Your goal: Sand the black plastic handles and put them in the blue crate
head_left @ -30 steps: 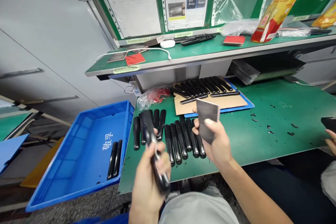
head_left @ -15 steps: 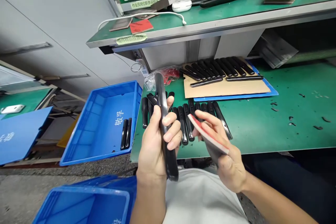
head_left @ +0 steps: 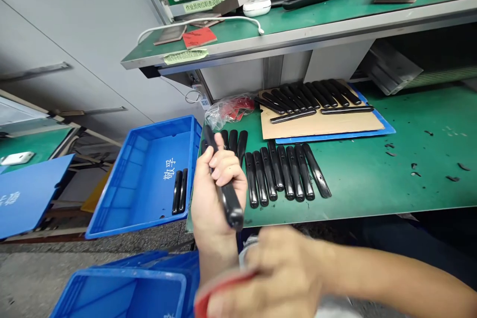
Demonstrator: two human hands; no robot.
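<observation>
My left hand (head_left: pixel 218 189) is wrapped round a black handle-shaped part (head_left: pixel 230 203), which slants with its thick end toward me. Low in the view and blurred by motion, my right hand (head_left: pixel 276 278) holds a red-faced pad (head_left: pixel 223 283) just below my left wrist. The pad does not visibly touch the black part. Behind my left hand, a row of similar black parts (head_left: pixel 290 171) lies on the green table (head_left: pixel 372 174), with a few more just left of that row.
A blue bin (head_left: pixel 149 159) with two black parts stands left of the table, another blue bin (head_left: pixel 122 273) below it. More black parts lie on cardboard (head_left: pixel 324 124) at the back. A shelf (head_left: pixel 298 39) spans above; a plastic bag (head_left: pixel 231 109) sits beneath.
My right hand has swung down and left with the red pad, toward my left wrist. My left hand has tilted the black part and shifted it slightly left.
</observation>
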